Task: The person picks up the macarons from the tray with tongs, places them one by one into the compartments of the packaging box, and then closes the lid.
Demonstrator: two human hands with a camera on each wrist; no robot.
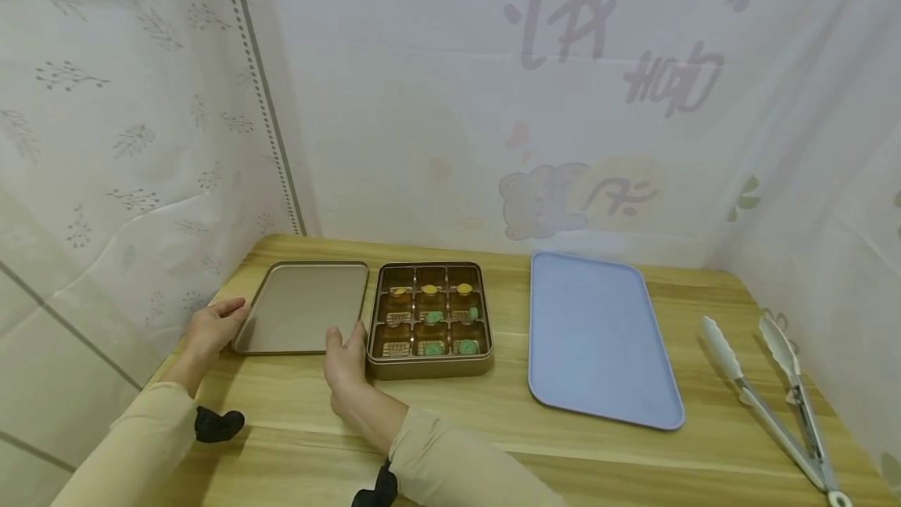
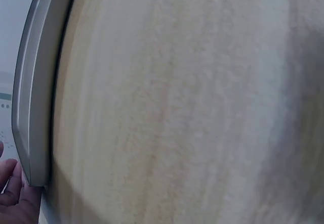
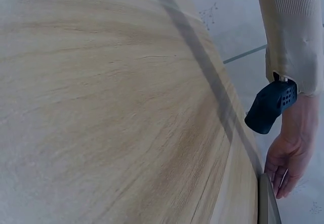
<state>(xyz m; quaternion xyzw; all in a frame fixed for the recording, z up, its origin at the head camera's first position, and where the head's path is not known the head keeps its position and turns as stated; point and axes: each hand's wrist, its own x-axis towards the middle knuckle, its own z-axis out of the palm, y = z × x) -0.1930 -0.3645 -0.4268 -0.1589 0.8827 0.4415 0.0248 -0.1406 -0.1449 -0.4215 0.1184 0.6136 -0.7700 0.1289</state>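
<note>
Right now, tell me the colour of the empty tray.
Pale blue tray, clearest in the head view.

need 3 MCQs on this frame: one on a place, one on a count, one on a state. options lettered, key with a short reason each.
1. Where does the blue tray lie?
A. right of the compartment tin
B. on the gold lid
C. left of the lid

2. How many compartments does the tin have?
A. four
B. six
C. nine

3. What is the state of the tin?
A. closed
B. open, lid flat beside it
C. tipped on its side

Key: 1 A, the tray lies between the tin and the tongs. 2 C, three rows of three show. 3 B, the lid lies left of the tin on the table, with the left hand and right hand at its edges.
</note>
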